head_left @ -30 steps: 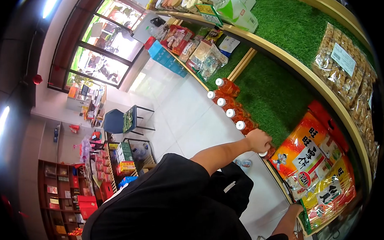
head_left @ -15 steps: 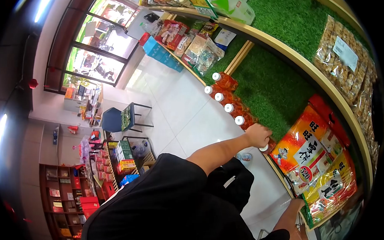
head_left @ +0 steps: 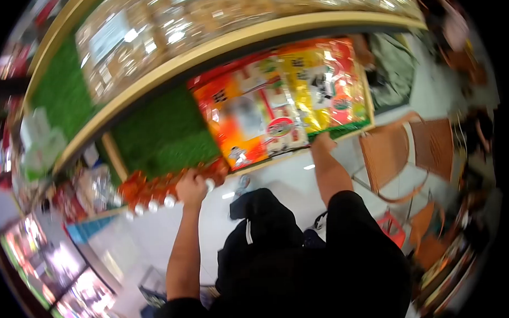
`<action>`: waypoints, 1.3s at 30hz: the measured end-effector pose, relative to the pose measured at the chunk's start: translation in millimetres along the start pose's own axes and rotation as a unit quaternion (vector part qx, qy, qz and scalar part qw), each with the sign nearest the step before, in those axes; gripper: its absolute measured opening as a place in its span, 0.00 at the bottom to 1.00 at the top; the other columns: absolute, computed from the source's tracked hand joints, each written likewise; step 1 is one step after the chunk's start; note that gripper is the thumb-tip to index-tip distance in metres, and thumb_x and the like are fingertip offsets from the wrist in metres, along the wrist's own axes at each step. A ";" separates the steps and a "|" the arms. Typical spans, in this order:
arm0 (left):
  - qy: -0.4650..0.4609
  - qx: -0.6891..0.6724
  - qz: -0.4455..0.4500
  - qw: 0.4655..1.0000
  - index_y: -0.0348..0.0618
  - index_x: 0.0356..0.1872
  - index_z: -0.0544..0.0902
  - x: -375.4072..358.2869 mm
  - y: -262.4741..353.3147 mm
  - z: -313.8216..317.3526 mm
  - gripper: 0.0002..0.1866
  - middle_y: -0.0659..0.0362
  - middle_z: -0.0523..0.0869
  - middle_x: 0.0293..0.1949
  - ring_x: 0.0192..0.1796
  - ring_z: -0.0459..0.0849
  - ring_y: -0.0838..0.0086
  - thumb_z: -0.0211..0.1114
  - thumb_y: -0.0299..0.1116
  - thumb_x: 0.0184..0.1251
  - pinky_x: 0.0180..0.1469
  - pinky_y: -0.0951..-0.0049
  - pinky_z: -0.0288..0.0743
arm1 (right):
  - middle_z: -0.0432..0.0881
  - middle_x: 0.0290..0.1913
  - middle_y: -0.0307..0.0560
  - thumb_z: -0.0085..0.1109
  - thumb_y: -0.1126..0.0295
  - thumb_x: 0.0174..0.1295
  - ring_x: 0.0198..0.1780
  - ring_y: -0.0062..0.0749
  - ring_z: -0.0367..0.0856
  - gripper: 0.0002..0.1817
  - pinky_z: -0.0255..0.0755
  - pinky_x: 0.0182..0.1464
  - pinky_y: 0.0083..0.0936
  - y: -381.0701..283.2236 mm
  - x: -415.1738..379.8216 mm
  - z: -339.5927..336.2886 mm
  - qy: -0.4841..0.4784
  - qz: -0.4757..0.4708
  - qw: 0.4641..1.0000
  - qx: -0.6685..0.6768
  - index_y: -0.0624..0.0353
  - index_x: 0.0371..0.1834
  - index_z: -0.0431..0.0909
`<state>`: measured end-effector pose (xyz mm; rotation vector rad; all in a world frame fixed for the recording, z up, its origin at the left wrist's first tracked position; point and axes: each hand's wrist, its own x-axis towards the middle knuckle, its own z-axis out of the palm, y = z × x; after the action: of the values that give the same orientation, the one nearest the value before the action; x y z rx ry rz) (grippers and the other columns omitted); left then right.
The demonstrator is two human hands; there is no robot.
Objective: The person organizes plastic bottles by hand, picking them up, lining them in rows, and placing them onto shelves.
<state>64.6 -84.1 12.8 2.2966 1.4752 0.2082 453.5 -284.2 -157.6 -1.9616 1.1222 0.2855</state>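
My left hand [head_left: 192, 186] is closed over the row of orange-red bottles [head_left: 149, 188] with white caps, fingers wrapped round one bottle whose cap is hidden. Another capped bottle [head_left: 216, 172] lies just right of it, against the orange snack bag [head_left: 225, 126]. At the green lower edge of the yellow snack bag [head_left: 314, 89], my right hand [head_left: 324, 142] has its fingers closed on the edge, partly blurred. Both bags lie side by side on the green shelf [head_left: 158, 128].
Large clear packs [head_left: 188, 27] lie on the upper shelf, behind its wooden rim [head_left: 233, 37]. Other packaged goods [head_left: 93, 184] stand at the shelf's left. Brown chairs [head_left: 384, 157] and a red stool [head_left: 390, 228] are at the right. A foot [head_left: 243, 184] shows below the shelf.
The view has turned and swung right, bringing my right arm and the chairs into fuller view. My left hand remains at the bottles, and my right hand remains at the yellow bag's edge.
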 end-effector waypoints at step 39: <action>-0.007 0.042 -0.004 0.999 0.32 0.24 0.71 -1.8 2.7 4.7 0.10 0.47 0.73 0.21 0.23 0.68 0.57 0.49 0.29 0.59 0.30 0.52 0.63 | 0.80 0.49 0.65 0.66 0.55 0.57 0.50 0.62 0.81 0.31 0.75 0.52 0.51 -6.5 -4.7 -7.9 0.055 0.047 0.997 0.025 0.58 0.57 0.63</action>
<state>67.7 -87.9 9.7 2.3526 1.5149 0.1300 454.4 -285.7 -146.5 -1.9020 1.2834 0.1993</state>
